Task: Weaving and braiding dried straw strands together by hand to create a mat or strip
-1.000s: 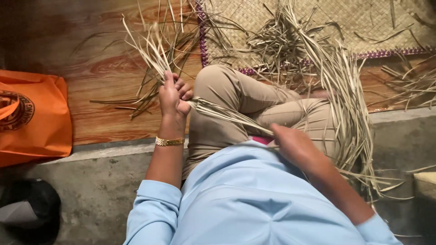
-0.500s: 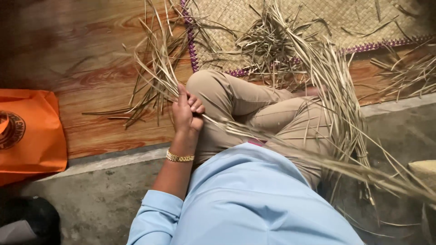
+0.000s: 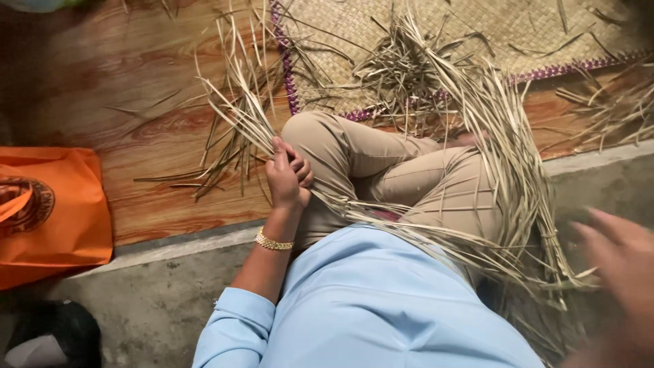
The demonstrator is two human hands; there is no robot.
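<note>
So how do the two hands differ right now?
The left hand is sharp and closed around a bundle of dried leaf strips; the right hand is blurred, fingers spread, gripping nothing visible. The left wrist wears a gold bracelet; the right wrist is out of view. Both are bare.

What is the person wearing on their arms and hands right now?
The hands are bare, no gloves. The left arm has a light blue sleeve pushed up to the elbow, with a folded cuff. A gold chain-link bracelet sits on the wrist below the left hand. The right hand is blurred at the frame edge; its sleeve cannot be seen.
</note>
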